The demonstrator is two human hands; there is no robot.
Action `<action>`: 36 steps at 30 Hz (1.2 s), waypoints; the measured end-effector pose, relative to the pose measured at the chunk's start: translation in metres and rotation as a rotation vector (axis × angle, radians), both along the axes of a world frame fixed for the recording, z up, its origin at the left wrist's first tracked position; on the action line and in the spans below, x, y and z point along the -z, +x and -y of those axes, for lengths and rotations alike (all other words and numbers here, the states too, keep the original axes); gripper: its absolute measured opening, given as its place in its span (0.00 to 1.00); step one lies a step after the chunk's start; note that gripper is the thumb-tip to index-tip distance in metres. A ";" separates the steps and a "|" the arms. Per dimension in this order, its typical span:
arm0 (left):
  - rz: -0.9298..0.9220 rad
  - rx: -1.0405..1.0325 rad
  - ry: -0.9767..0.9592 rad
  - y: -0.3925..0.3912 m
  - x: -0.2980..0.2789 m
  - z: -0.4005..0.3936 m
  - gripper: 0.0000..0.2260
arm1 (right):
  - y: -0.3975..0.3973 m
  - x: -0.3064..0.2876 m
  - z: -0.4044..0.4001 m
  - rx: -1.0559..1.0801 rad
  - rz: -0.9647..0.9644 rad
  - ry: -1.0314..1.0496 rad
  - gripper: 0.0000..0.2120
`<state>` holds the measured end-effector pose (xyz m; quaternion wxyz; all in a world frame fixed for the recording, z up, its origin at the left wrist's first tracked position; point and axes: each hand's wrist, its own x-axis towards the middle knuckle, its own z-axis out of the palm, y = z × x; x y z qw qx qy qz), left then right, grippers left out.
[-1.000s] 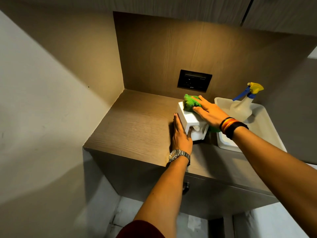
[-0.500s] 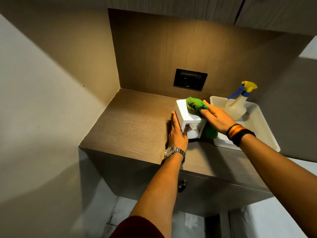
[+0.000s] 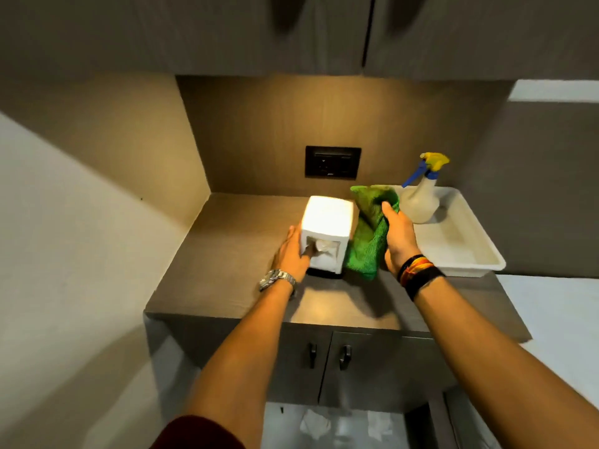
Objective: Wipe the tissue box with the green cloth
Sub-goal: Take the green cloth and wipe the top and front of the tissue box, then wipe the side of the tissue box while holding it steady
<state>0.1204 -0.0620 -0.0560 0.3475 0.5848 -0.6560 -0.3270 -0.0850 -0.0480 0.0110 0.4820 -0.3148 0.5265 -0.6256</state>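
A white tissue box [image 3: 327,222] stands upright on the brown counter [image 3: 233,247], its opening with tissue facing me. My left hand [image 3: 291,251] grips the box's left side, thumb at the front opening. My right hand [image 3: 398,238] holds the green cloth [image 3: 369,231] pressed against the box's right side; the cloth hangs down to the counter. A watch is on my left wrist, bands on my right.
A white tray [image 3: 470,254] sits at the right of the counter with a spray bottle [image 3: 421,196] in it. A black wall socket [image 3: 332,162] is behind the box. Cabinet doors with handles [image 3: 327,354] are below, upper cabinets overhead.
The cloth has moved off the top of the box down to its right side. My left hand has shifted so its thumb is on the box's front. The view has pulled back.
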 end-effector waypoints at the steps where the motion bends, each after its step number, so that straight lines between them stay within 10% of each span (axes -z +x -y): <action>1: 0.028 0.018 0.020 0.010 -0.003 0.001 0.27 | -0.001 0.004 -0.007 0.064 0.055 0.005 0.14; 7: 0.270 0.262 -0.141 0.035 -0.034 -0.007 0.50 | 0.011 0.042 -0.041 0.216 0.250 0.114 0.19; 13: 0.536 0.336 -0.499 -0.001 -0.072 -0.001 0.27 | 0.046 0.060 -0.048 0.175 0.294 0.248 0.34; 21: 0.756 0.392 -0.349 -0.030 -0.074 0.024 0.24 | 0.058 0.082 -0.057 0.073 0.129 0.176 0.17; 36: 0.705 0.345 -0.405 -0.029 -0.062 0.026 0.25 | 0.056 0.067 -0.021 -0.098 -0.007 0.094 0.29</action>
